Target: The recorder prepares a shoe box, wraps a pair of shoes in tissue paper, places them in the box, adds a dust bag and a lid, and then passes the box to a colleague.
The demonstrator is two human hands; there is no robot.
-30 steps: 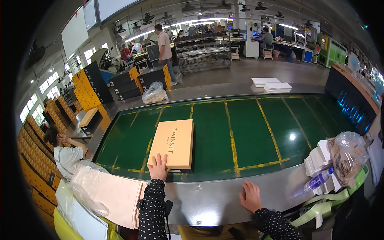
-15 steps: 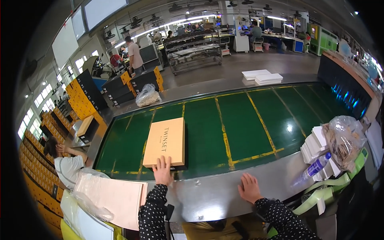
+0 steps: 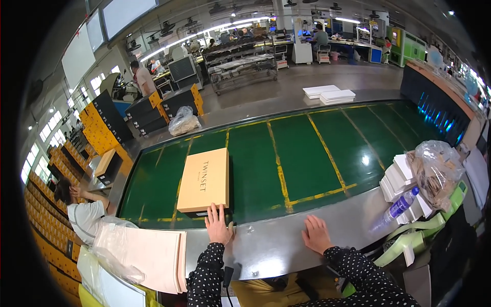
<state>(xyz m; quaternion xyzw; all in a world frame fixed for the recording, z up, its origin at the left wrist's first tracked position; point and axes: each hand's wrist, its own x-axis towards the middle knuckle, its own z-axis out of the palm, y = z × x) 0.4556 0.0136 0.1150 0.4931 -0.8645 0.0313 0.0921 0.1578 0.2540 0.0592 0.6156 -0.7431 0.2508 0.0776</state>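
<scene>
A tan cardboard box point(image 3: 204, 179) with a black base lies flat on the green conveyor belt point(image 3: 302, 153) in front of me. My left hand point(image 3: 218, 225) presses its fingertips against the box's near edge, fingers spread. My right hand point(image 3: 316, 234) rests flat, palm down, on the grey metal ledge point(image 3: 266, 245) along the belt's near side, holding nothing. Both sleeves are black with white dots.
A stack of pale pink sheets in plastic point(image 3: 140, 250) lies at my left. White stacked cards point(image 3: 401, 179), a plastic bag point(image 3: 440, 169) and a water bottle point(image 3: 391, 212) sit at the right. A seated person point(image 3: 76, 210) is at far left. White sheet stacks point(image 3: 330, 93) lie beyond the belt.
The view has shifted slightly, so the box and hands appear a little lower and closer. My left hand stays at the box's near edge; my right hand stays on the ledge.
</scene>
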